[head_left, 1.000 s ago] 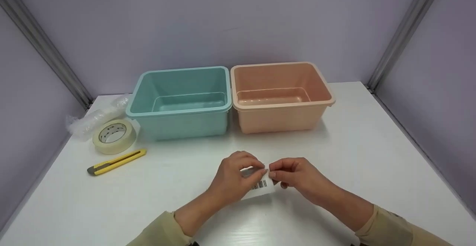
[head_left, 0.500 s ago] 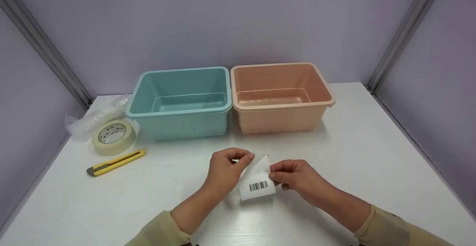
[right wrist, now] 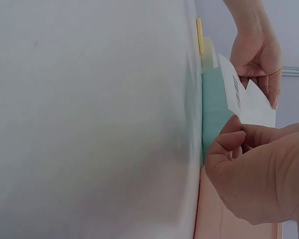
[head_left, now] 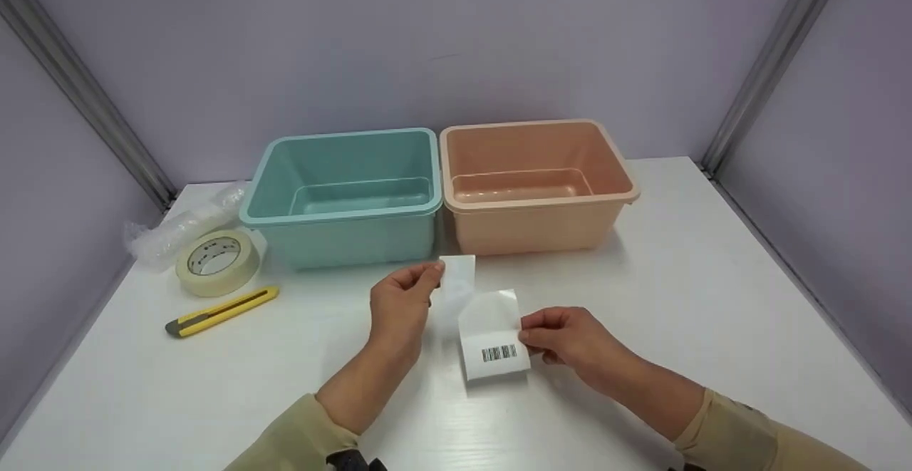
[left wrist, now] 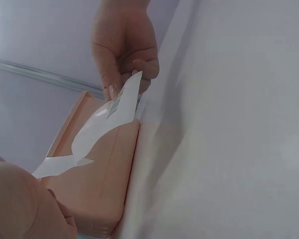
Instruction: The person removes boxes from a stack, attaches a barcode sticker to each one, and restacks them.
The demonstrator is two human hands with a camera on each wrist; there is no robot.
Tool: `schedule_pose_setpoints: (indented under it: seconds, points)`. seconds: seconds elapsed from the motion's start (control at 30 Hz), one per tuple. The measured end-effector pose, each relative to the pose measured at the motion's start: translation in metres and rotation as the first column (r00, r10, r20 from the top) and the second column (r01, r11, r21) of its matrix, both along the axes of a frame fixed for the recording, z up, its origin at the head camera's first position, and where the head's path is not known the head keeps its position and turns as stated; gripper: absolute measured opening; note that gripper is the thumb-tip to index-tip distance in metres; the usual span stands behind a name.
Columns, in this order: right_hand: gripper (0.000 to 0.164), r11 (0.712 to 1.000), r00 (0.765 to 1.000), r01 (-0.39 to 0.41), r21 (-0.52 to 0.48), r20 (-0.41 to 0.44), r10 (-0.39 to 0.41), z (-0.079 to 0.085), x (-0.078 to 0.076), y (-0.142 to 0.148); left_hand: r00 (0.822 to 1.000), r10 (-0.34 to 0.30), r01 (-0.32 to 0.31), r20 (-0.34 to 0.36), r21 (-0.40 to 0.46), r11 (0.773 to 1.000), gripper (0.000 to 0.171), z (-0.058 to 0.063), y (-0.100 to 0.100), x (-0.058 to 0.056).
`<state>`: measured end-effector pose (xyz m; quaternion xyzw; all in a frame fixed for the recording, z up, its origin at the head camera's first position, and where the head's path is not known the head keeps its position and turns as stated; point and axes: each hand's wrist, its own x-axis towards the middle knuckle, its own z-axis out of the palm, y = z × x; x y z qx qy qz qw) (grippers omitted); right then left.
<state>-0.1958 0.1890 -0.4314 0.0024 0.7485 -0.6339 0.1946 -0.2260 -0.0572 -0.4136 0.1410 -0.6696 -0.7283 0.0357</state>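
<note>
- Nearest where I stood, two tan sleeves entered over the white table (head_left: 712,278): the left sleeve (head_left: 296,435) at eight o'clock and the right sleeve (head_left: 741,432) at four, with the barcoded slip as dial centre and the back wall at twelve.
- Right hand (head_left: 570,339), three o'clock: thumb and fingers pinched the right edge of the barcoded slip (head_left: 491,325), a white sheet creased across, with its barcode (head_left: 499,353) on the nearer half.
- Left hand (head_left: 399,307), between nine and ten: thumb and forefinger pinched a blank white strip (head_left: 457,278) by its upper left corner. The strip stood at eleven o'clock; whether it was joined to the slip I could not tell.
- Yellow utility knife (head_left: 224,311), nine o'clock: lay obliquely on the table.
- Tape roll (head_left: 219,282), just beyond the knife: rested flat, its printed core upward.
- Clear plastic wrap (head_left: 178,232), ten o'clock: lay crumpled behind the roll.
- Teal bin (head_left: 342,216), between ten and eleven: stood upright, open at the top.
- Peach bin (head_left: 541,204), just past twelve: stood upright just beside the teal bin.
- Back wall (head_left: 456,43): pale lilac, behind both bins.
</note>
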Motion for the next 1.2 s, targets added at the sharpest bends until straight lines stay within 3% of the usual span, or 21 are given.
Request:
schedule_pose_setpoints:
  seconds: [0.3,0.77,0.97,1.1,1.2]
  points:
    - [0.021,0.997,0.999,0.033,0.067,-0.003,-0.033,-0.001,-0.003,0.0,0.999,0.038,-0.038,-0.005,0.008,0.999,0.02,0.002,-0.005,-0.005]
    - [0.022,0.996,1.0,0.017,0.087,-0.017,-0.016,-0.007,-0.009,0.003,0.999,0.046,-0.047,-0.023,-0.016,0.999,0.019,0.0,-0.006,-0.006]
    - [0.033,0.983,0.995,0.061,0.173,-0.084,-0.047,0.003,-0.003,0.008,0.998,0.037,-0.038,-0.057,-0.008,0.999,0.019,-0.002,-0.007,-0.005]
    - [0.035,0.99,0.988,0.073,0.12,-0.142,-0.055,0.018,0.001,0.009,0.992,0.026,-0.04,-0.126,-0.106,0.994,0.015,-0.001,-0.006,0.0]
    - [0.034,1.0,0.989,0.02,-0.021,-0.147,-0.023,0.032,0.003,0.006,0.965,-0.028,-0.038,-0.261,-0.244,0.969,0.01,0.0,-0.001,0.004]
